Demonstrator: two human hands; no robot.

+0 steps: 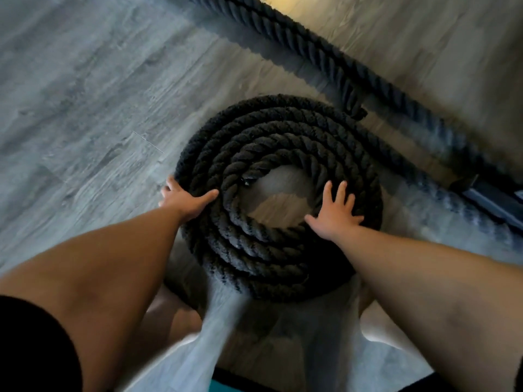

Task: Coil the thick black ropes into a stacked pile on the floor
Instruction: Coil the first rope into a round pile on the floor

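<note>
A thick black twisted rope lies wound in a round coil [271, 142] on the grey wood-look floor, with several rings and a bare patch of floor in its middle. My left hand [186, 200] rests on the coil's left outer edge, thumb over the top and fingers wrapped down its side. On the right side of the coil, my right hand [335, 212] lies flat with fingers spread. A second length of black rope [314, 49] runs straight from the top centre down towards the right; its blurred part passes just behind the coil.
A dark flat object [492, 199] lies at the right edge where the straight rope ends. My bare knees [172, 312] are on the floor just below the coil. Open grey floor [85, 108] stretches to the left.
</note>
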